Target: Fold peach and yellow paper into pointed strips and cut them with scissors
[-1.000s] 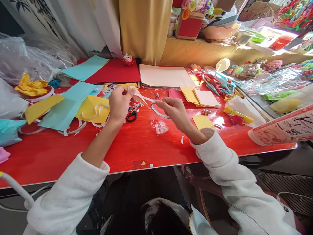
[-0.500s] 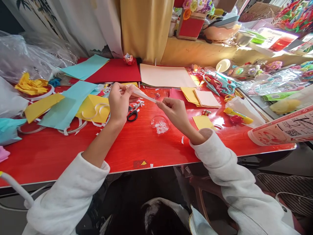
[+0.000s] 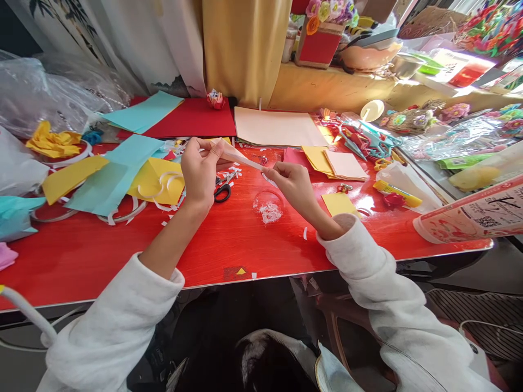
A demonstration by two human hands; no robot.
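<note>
A pale pink paper piece point(image 3: 237, 154) is stretched between my two hands above the red table point(image 3: 229, 234). My left hand point(image 3: 203, 169) pinches its wide end between thumb and fingers. At its narrow right end, my right hand point(image 3: 287, 182) grips it with the fingers curled in. Black-handled scissors point(image 3: 223, 193) lie just right of my left wrist, among small white paper scraps. Beneath the hands, a patch of white residue point(image 3: 269, 212) marks the table. A yellow paper square point(image 3: 340, 203) lies right of my right hand.
Blue sheets point(image 3: 116, 174) and yellow papers point(image 3: 159, 182) lie at left. A large pale pink sheet point(image 3: 278, 126) and red sheets point(image 3: 196, 120) are at the back. Several scissors point(image 3: 363, 136) are piled at back right. A pink-and-white cup point(image 3: 469, 215) leans at the right edge.
A curved pale strip end now shows beside my right fingertips. Both hands keep nearly the same place and hold on the paper.
</note>
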